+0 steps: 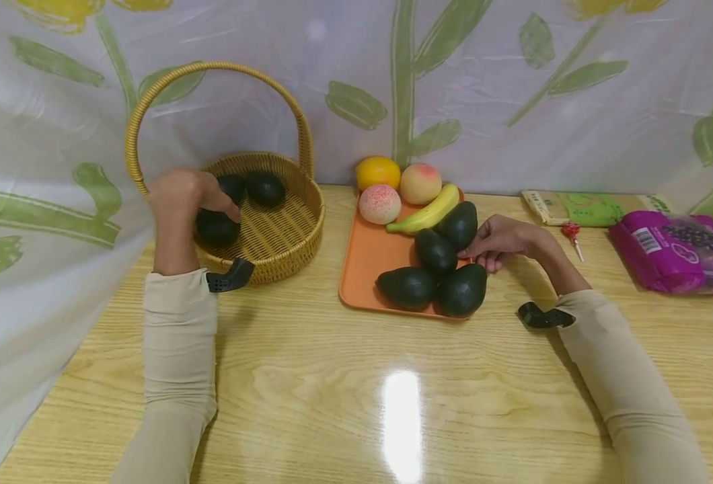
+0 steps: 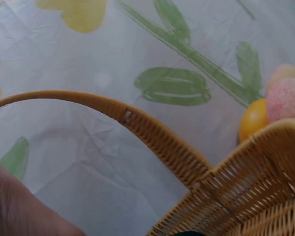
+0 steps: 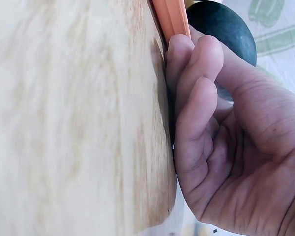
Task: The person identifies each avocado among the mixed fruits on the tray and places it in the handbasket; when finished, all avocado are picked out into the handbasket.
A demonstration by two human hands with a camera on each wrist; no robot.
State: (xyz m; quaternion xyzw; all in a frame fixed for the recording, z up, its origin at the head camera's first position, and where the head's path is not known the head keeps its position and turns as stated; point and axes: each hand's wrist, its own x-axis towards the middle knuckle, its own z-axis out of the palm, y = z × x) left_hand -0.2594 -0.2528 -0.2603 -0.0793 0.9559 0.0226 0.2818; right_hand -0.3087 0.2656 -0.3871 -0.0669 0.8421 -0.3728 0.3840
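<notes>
At the wicker basket (image 1: 292, 259), my left hand (image 1: 181, 195) holds a dark green avocado (image 1: 218, 230) over the left side; the thumb lies over it and the other fingers are hidden. Two more avocados (image 1: 266, 189) lie behind it in the basket. My right hand (image 1: 504, 240) pinches the right edge of the orange tray (image 1: 365, 269); in the right wrist view its curled fingers (image 3: 204, 51) meet the tray rim (image 3: 173, 19). Several avocados (image 1: 406, 288) lie on the tray's right and front, with a banana (image 1: 426, 214), two peaches (image 1: 380, 204) and a yellow-orange lemon-like fruit (image 1: 377, 173) behind.
The basket's tall handle (image 1: 223, 66) arches above my left hand. To the right on the wooden table (image 1: 308, 390) lie a purple package (image 1: 674, 252), a flat green-and-tan packet (image 1: 598, 207) and a red lollipop (image 1: 571, 230). A flower-patterned sheet (image 1: 344, 40) hangs behind.
</notes>
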